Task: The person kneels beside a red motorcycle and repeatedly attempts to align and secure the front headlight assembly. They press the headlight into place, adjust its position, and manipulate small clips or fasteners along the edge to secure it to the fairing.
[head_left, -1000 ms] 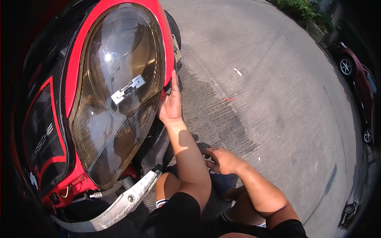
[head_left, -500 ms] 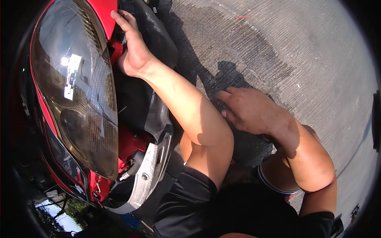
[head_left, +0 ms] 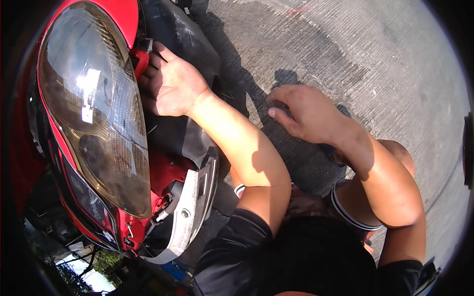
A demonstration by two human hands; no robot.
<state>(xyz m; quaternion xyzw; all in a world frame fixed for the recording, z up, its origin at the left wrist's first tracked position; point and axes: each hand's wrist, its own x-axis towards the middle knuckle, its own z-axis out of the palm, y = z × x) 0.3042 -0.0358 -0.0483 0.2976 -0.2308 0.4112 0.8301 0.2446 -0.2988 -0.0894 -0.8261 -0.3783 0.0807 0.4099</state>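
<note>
A large tinted headlight (head_left: 94,163) sits in the front of a red car at left. My left hand (head_left: 177,86) reaches into the dark gap beside the headlight, palm turned up. Its fingers are spread, the tips partly lost in shadow near a red bracket (head_left: 140,61). I see nothing held in it. Over the pavement, away from the car, hangs my right hand (head_left: 311,113) with bent fingers and the thumb apart. No object shows in that hand.
Beside the gap lies a dark bumper panel (head_left: 197,49). A pale metal bar (head_left: 182,224) with a bolt curves below the headlight. Grooved concrete (head_left: 390,74) with a damp patch spreads to the right. A thin red strip (head_left: 298,11) lies on it.
My left hand has come down from the red panel's edge and turned its palm up, fingers in the gap. My right hand has shifted slightly, its thumb farther from the fingers.
</note>
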